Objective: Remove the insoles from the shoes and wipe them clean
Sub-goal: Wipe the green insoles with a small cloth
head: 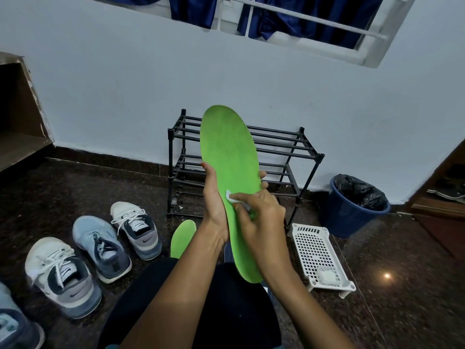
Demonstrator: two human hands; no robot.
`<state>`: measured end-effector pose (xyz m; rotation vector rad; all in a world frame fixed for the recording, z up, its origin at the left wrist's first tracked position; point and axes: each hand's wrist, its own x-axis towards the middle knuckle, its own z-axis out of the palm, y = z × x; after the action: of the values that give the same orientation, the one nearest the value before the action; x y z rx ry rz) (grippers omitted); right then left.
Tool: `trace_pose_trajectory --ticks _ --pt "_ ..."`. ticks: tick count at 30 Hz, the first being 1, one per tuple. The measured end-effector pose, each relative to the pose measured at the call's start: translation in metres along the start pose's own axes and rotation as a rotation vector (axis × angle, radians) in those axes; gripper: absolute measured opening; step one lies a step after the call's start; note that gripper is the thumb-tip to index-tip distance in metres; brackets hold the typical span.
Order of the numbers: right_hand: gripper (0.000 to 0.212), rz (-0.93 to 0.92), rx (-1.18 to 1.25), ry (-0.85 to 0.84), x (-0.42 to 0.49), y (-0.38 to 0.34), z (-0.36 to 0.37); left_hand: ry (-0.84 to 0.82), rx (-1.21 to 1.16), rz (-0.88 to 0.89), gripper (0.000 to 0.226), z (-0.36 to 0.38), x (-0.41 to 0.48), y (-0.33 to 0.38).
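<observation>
Gripping the seemingly light, bendy green insole (229, 147) around its waist, the left hand (214, 205) braces it while the right hand (261, 217) pinches a white wipe (230, 196) against it.

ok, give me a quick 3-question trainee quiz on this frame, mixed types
1. True or false: the left hand holds the green insole raised off the ground.
2. The white wipe is pinched against it by: A) the left hand, B) the right hand, C) neither.
3. Fill in: the second insole lies on the ____.

Key: 1 true; 2 B; 3 floor.
</observation>
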<state>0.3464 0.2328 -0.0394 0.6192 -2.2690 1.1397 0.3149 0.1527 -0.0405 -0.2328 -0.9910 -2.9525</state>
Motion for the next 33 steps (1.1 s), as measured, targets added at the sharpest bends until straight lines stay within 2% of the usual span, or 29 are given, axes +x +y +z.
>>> trace_pose_trajectory --ticks 5,14,20,29,33 --pt "0.02 -0.01 0.055 -0.021 -0.009 -0.005 -0.003 -0.005 -0.034 0.007 0.095 0.001 0.0 0.001" --pt "0.018 0.028 -0.11 0.042 0.005 0.007 0.003 0.015 -0.004 0.028 0.094 0.003 -0.002 -0.001" --pt "0.023 0.0 0.021 -0.03 -0.01 -0.004 -0.004 0.017 -0.006 0.014 0.094 0.0 0.0 0.001" --pt "0.018 0.03 -0.092 0.035 0.008 0.007 -0.003 0.049 0.038 0.02 0.095 0.004 -0.002 0.001" --pt "0.02 0.02 -0.082 0.013 0.004 0.005 -0.001 0.047 0.012 0.017 0.095 0.003 -0.002 0.0"
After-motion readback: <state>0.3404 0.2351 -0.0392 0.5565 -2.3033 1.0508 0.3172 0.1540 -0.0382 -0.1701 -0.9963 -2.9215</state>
